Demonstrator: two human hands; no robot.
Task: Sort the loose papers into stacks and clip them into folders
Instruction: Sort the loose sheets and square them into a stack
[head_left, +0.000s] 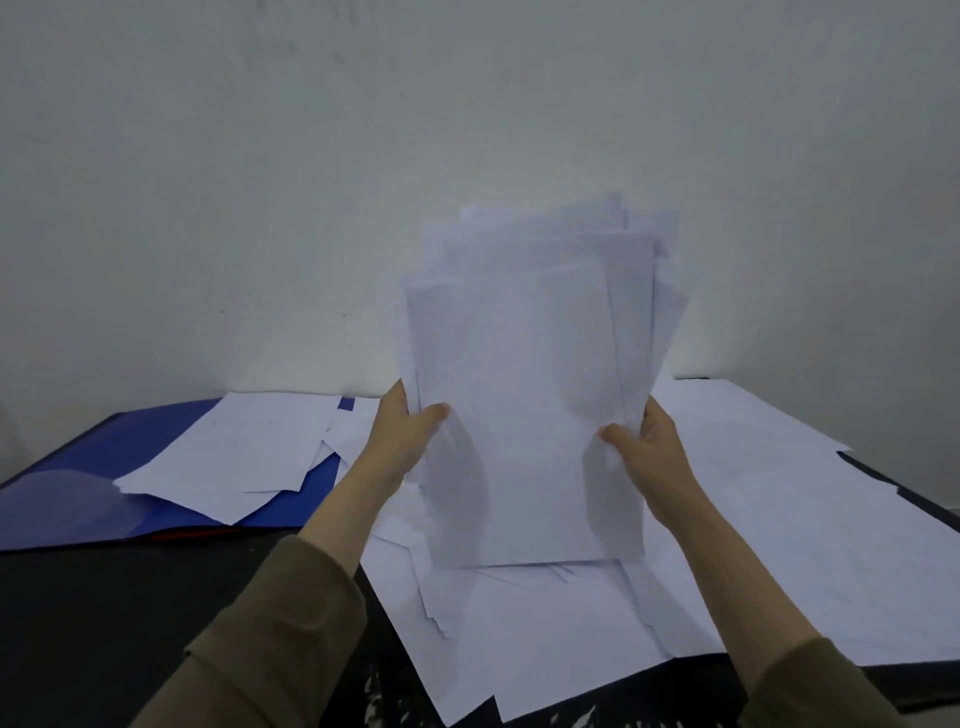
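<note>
I hold the uneven sheaf of white paper sheets (524, 395) upright between my 2 hands, directly in front of me and above the layer of loose white sheets (571, 623) spread across the dark tabletop (104, 613). My left hand (402, 431) grips the sheaf's left edge, thumb on the near face and fingers hidden behind; my right hand (644, 441) grips the right edge the same way. Both hands sit at about the same height on the sheaf's lower half, so neither is nearer. The sheaf's long axis runs vertically, its bottom edge pointing down and sitting on or just above the loose sheets; I cannot tell which. The top edges are ragged and fanned, so I judge that the next move is tapping the bottom edge down to square it. The open blue plastic folder (291, 499) lies to the left of the sheaf, partly covered by more white papers (234, 447).
</note>
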